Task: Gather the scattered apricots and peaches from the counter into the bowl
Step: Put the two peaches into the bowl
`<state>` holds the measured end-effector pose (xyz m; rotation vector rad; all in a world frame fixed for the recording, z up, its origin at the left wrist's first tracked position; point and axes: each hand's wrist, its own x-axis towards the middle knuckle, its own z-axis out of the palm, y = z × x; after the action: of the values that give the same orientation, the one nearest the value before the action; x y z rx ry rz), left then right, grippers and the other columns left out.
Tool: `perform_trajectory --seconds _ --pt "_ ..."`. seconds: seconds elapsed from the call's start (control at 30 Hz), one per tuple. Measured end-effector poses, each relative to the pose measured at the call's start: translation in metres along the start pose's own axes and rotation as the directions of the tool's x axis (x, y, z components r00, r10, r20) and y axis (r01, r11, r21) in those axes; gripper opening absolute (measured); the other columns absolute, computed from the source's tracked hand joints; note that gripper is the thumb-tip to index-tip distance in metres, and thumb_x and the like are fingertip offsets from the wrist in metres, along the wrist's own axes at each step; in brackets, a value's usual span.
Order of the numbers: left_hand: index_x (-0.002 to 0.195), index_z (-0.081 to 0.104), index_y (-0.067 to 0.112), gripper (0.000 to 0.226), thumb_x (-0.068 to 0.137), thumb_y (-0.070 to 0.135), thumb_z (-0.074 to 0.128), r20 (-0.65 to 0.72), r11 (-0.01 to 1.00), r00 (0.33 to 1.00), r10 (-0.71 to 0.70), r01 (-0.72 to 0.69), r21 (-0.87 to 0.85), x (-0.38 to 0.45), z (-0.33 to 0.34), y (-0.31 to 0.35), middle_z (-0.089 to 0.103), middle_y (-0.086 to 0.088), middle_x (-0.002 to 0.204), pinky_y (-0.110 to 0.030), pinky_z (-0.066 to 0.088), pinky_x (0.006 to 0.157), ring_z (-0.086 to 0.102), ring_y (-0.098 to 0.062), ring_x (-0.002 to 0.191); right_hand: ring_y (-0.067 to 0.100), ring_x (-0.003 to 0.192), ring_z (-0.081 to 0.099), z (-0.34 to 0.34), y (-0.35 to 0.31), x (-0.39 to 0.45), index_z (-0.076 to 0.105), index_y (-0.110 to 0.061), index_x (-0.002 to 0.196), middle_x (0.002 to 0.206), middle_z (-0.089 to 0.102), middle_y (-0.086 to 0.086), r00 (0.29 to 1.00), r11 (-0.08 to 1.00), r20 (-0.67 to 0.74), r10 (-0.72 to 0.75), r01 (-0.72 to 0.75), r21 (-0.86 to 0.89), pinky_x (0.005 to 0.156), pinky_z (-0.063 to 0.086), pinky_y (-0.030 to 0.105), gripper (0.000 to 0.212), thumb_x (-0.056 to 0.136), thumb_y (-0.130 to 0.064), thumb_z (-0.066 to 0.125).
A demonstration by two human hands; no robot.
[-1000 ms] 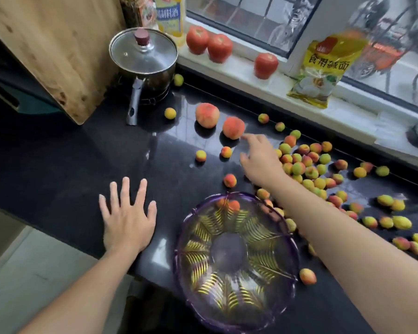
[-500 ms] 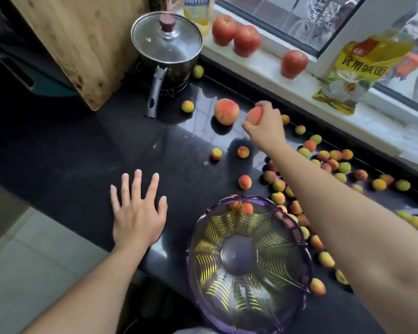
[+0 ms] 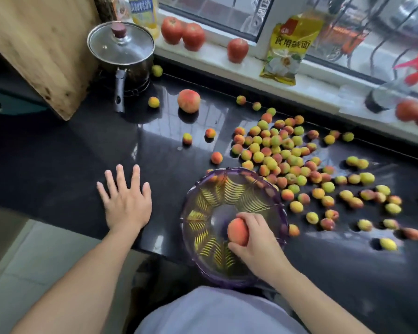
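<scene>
A clear purple bowl [image 3: 196, 213] stands near the front edge of the black counter [image 3: 70, 153]. My right hand [image 3: 256, 239] grips an orange-red peach [image 3: 237, 231] inside the bowl, just over its bottom. My left hand [image 3: 126, 201] rests flat on the counter left of the bowl, fingers spread. A second, larger peach [image 3: 189, 101] lies farther back near the pot. Several small apricots [image 3: 282, 153] lie scattered over the counter to the right of and behind the bowl.
A lidded steel pot [image 3: 121, 49] with its handle pointing forward stands at the back left beside a wooden board [image 3: 39, 49]. Red tomatoes [image 3: 182, 32] and a yellow packet [image 3: 288, 44] sit on the window sill. Floor tiles [image 3: 22, 256] show below the counter edge.
My right hand has carried the peach from the back of the counter down into the bowl. My left hand has stayed flat in its place.
</scene>
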<state>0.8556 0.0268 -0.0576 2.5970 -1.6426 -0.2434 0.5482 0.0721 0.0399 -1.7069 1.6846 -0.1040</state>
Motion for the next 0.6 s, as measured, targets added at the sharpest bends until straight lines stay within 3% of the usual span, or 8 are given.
perform_trajectory --seconds 0.2,0.43,0.6 --pt "0.167 0.026 0.018 0.065 0.109 0.044 0.04 0.02 0.998 0.998 0.067 -0.067 -0.013 -0.028 0.006 0.005 0.018 -0.018 0.174 -0.059 0.008 0.129 0.011 -0.046 0.159 0.021 0.125 0.047 0.017 -0.022 0.044 0.04 -0.024 0.144 0.136 0.046 -0.003 0.982 0.957 -0.084 -0.171 0.145 -0.25 0.105 0.044 0.034 0.071 0.085 -0.042 0.075" --pt "0.166 0.03 0.019 0.067 0.107 0.049 0.042 0.018 0.988 0.989 0.145 -0.146 0.045 -0.045 0.009 -0.004 0.024 -0.018 0.172 -0.058 0.014 0.129 0.016 -0.044 0.159 0.024 0.127 0.046 0.033 -0.019 0.056 0.032 -0.021 0.151 0.141 0.043 0.002 0.974 0.939 -0.104 -0.202 0.163 -0.302 0.105 0.046 0.035 0.075 0.09 -0.04 0.071" --pt "0.165 0.032 0.02 0.066 0.107 0.05 0.041 0.003 0.988 0.989 0.148 -0.148 0.033 -0.045 0.009 -0.003 0.025 -0.017 0.172 -0.058 0.015 0.129 0.017 -0.042 0.16 0.022 0.138 0.035 0.016 -0.022 0.053 0.019 -0.027 0.158 0.152 0.032 -0.001 0.983 0.956 -0.017 -0.185 0.176 -0.235 0.115 0.038 0.038 0.091 0.087 -0.046 0.073"
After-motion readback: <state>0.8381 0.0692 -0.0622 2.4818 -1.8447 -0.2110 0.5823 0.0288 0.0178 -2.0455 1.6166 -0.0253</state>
